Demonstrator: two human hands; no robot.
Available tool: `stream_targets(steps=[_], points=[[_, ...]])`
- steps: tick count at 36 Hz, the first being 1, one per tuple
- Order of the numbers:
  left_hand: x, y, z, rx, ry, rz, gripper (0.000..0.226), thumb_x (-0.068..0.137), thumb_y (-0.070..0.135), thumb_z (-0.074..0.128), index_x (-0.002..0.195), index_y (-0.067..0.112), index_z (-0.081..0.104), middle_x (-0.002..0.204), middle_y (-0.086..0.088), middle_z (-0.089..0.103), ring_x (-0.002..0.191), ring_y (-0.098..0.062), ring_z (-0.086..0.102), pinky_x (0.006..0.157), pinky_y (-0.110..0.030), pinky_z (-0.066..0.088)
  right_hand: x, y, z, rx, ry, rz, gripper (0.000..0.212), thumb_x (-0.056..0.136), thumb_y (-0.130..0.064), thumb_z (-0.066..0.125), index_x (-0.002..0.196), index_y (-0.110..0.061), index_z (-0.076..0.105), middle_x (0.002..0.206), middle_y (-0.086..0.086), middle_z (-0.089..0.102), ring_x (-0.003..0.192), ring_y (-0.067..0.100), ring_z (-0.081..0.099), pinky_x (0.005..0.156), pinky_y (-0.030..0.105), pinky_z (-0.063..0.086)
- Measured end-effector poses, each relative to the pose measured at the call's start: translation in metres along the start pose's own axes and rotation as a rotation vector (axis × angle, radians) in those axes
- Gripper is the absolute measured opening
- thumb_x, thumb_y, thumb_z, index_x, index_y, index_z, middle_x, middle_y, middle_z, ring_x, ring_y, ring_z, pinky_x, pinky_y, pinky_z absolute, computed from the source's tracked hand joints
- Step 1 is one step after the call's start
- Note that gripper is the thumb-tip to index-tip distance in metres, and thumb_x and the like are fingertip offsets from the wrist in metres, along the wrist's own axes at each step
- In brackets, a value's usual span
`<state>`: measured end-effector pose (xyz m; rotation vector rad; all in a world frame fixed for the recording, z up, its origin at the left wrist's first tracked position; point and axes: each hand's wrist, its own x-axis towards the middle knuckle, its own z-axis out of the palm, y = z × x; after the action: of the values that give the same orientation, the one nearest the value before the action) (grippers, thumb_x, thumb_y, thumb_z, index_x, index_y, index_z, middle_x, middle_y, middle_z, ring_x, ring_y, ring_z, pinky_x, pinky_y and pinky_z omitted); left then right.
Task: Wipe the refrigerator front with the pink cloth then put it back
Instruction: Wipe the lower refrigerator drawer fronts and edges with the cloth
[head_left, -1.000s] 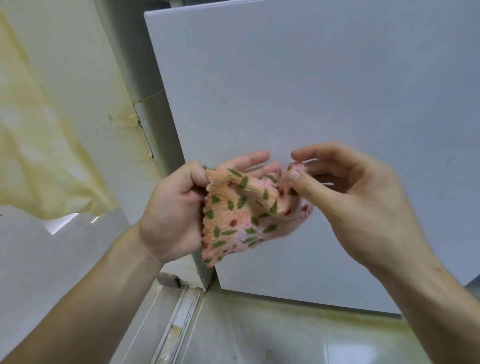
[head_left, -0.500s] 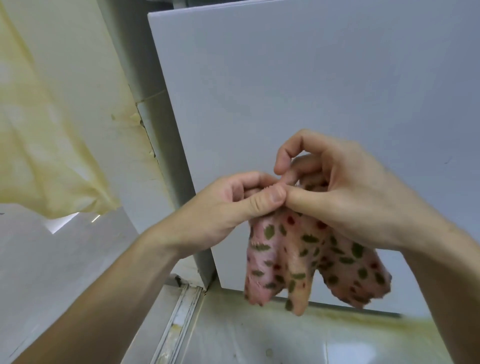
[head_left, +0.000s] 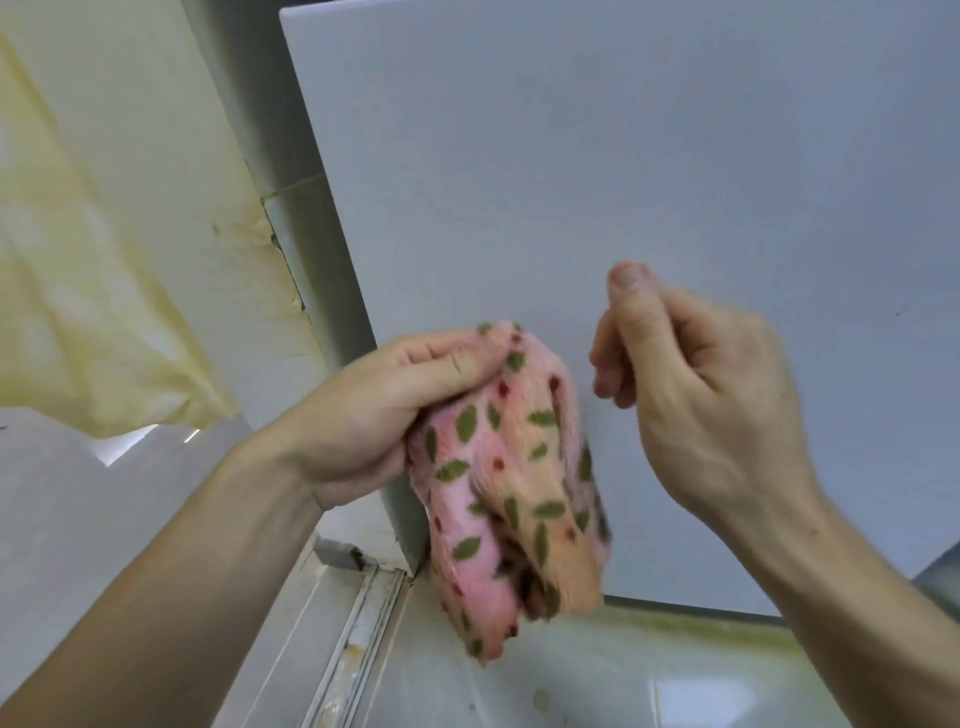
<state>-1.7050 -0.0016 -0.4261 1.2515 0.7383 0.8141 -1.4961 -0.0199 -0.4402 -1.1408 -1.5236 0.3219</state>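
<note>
One hand, the left hand, grips the pink cloth by its top fold, its long axis hanging toward 6 o'clock against the refrigerator front, while at 3 o'clock the right hand hovers apart, fingers loosely curled, holding nothing.

Left hand has its grip closed around the cloth; right hand is raised, fingers loosely curled, holding nothing.
</note>
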Motion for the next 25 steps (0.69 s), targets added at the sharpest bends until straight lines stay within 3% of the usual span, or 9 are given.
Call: stream_targets(steps=[3,7,13,16,19,22,25], points=[[0.0,0.006,-0.004,-0.115,0.068,0.091,0.032,0.095,0.03,0.06,0.103,0.006,0.079,0.102,-0.012,0.078,0.093,-0.02,0.078,0.078,-0.029,0.063,-0.001,-0.001,-0.004,-0.055,0.081,-0.003,0.073,0.111,-0.048,0.036,0.053,-0.009,0.056,0.051,0.001,0.059,0.049,0.017,0.058,0.053,0.029,0.041],[0.001,0.01,-0.003,-0.201,0.096,0.165,0.042,0.095,0.033,0.061,0.121,0.001,0.07,0.122,-0.017,0.074,0.113,-0.027,0.073,0.094,-0.038,0.061,0.002,-0.009,-0.009,-0.136,-0.13,0.195,0.096,0.11,-0.061,0.018,0.042,-0.009,0.061,0.043,-0.002,0.059,0.048,0.011,0.061,0.056,0.022,0.038],[0.004,0.005,-0.001,-0.25,0.132,0.209,0.057,0.104,0.034,0.049,0.146,-0.005,0.049,0.145,-0.025,0.059,0.134,-0.035,0.06,0.11,-0.047,0.052,0.004,-0.004,-0.008,-0.141,-0.48,0.377,0.11,0.081,-0.085,-0.008,0.067,-0.021,0.08,0.065,-0.004,0.075,0.062,0.01,0.068,0.078,0.036,0.051],[0.005,0.003,-0.001,-0.256,0.141,0.221,0.052,0.106,0.033,0.046,0.145,-0.002,0.049,0.143,-0.022,0.061,0.134,-0.034,0.06,0.108,-0.046,0.053,0.001,-0.006,-0.007,-0.133,-0.628,0.426,0.115,0.074,-0.088,-0.011,0.077,-0.021,0.082,0.071,-0.005,0.077,0.068,0.004,0.069,0.085,0.032,0.051],[0.006,0.0,0.001,-0.267,0.139,0.238,0.037,0.109,0.028,0.041,0.134,0.005,0.056,0.132,-0.016,0.068,0.128,-0.029,0.065,0.103,-0.04,0.056,-0.002,-0.003,-0.002,0.033,-0.69,0.552,0.109,0.081,-0.087,-0.004,0.084,-0.022,0.084,0.081,-0.007,0.08,0.077,0.004,0.074,0.09,0.025,0.047],[0.005,-0.001,0.004,-0.28,0.169,0.245,0.037,0.109,0.024,0.039,0.136,0.004,0.055,0.132,-0.016,0.069,0.127,-0.028,0.066,0.1,-0.038,0.058,-0.007,0.002,0.009,0.33,-0.699,0.679,0.098,0.087,-0.09,0.01,0.106,-0.028,0.083,0.102,-0.003,0.081,0.101,0.012,0.077,0.112,0.038,0.044],[0.004,-0.003,0.007,-0.243,0.263,0.254,0.034,0.109,0.02,0.039,0.131,0.002,0.058,0.128,-0.017,0.072,0.121,-0.028,0.07,0.095,-0.037,0.06,-0.01,0.002,0.018,0.677,-0.644,0.795,0.084,0.101,-0.075,0.019,0.124,-0.017,0.075,0.114,0.007,0.079,0.112,0.02,0.074,0.105,0.037,0.052]])
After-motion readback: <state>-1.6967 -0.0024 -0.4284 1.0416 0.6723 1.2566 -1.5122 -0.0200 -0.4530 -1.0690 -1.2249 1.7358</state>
